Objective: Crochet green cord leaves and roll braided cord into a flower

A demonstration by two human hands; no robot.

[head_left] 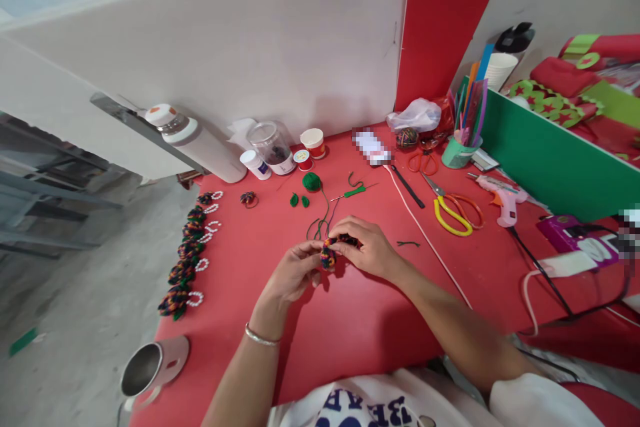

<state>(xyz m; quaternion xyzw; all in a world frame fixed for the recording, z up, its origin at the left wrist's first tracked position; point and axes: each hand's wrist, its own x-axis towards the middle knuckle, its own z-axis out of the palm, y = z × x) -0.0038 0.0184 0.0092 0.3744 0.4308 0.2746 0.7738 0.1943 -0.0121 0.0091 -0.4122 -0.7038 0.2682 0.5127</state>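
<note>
Both hands meet over the middle of the red table around a small crocheted piece (328, 259) in dark, orange and yellow yarn. My left hand (296, 268) pinches its left side between thumb and fingers. From the right, my right hand (367, 247) grips the same piece, covering part of it. Green yarn strands trail away behind the hands to a green yarn ball (311, 181). A crochet hook with a green handle (355, 192) lies just beyond. Two small green crocheted leaves (294, 199) rest left of the hook.
Multicoloured crocheted pieces with bead loops (190, 250) line the left edge, above a metal mug (173, 355). A flask (200, 147), jar (273, 147) and paper cup (313, 143) stand behind. Rightward lie yellow-and-red scissors (453, 213), a pink glue gun (506, 199) and a charging cable (435, 250).
</note>
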